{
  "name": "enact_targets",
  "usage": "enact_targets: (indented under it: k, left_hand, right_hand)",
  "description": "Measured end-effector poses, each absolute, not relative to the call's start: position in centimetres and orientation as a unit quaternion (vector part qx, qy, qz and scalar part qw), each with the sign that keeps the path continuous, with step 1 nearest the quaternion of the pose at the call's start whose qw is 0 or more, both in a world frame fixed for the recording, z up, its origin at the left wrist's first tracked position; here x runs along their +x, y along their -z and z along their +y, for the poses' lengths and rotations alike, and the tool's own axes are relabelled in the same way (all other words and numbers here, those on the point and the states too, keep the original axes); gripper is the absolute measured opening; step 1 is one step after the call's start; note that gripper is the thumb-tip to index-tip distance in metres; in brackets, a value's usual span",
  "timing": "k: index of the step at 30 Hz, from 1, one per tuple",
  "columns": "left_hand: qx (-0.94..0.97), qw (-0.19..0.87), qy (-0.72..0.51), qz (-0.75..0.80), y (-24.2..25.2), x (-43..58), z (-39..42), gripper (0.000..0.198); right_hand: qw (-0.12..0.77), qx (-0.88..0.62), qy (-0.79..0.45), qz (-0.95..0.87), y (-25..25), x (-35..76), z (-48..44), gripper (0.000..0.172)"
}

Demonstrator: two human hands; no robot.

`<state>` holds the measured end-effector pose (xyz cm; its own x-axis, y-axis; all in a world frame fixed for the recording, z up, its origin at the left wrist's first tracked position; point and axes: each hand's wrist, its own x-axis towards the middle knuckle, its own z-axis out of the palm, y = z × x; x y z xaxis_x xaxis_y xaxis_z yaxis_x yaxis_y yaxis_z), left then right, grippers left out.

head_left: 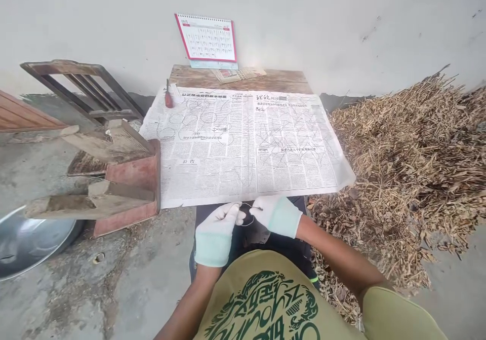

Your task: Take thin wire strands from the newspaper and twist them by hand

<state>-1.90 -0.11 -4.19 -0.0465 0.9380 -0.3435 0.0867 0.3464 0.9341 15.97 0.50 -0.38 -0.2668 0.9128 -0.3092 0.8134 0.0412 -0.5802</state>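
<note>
Soft, even daylight fills the scene, bright but without glare; the pale plastered wall point(341, 21) and the white printed newspaper sheet point(243, 142) read clearly. Shadows are faint, darkest under the overturned reddish wooden stool point(125, 178). Focus is sharp at centre; wide-angle distortion bends the edges, curving the heap of dry tan straw point(410, 162)

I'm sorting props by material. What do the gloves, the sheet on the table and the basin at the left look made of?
Gloves (left hand, right hand): white knitted fabric, ribbed pale-green cuffs. Sheet: newspaper, thin matte printed paper, creased at the fold. Basin: probably metal, judging by its dull silvery sheen.
</note>
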Motion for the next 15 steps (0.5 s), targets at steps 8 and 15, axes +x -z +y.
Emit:
enact_targets:
  k: [8, 15]
  left_hand:
    - [0.468, 0.499, -0.383, 0.621, 3.1, -3.1, -0.1, 0.059]
    - [0.457, 0.488, -0.338, 0.663, 5.6, -5.4, -1.6, 0.065]
  right_hand:
    - [0.051, -0.62, -0.271, -0.734, -2.9, 17.8, 5.8, 0.033]
    - [0.077, -0.666, -0.157, -0.725, -4.2, 20.8, 19.4, 0.03]
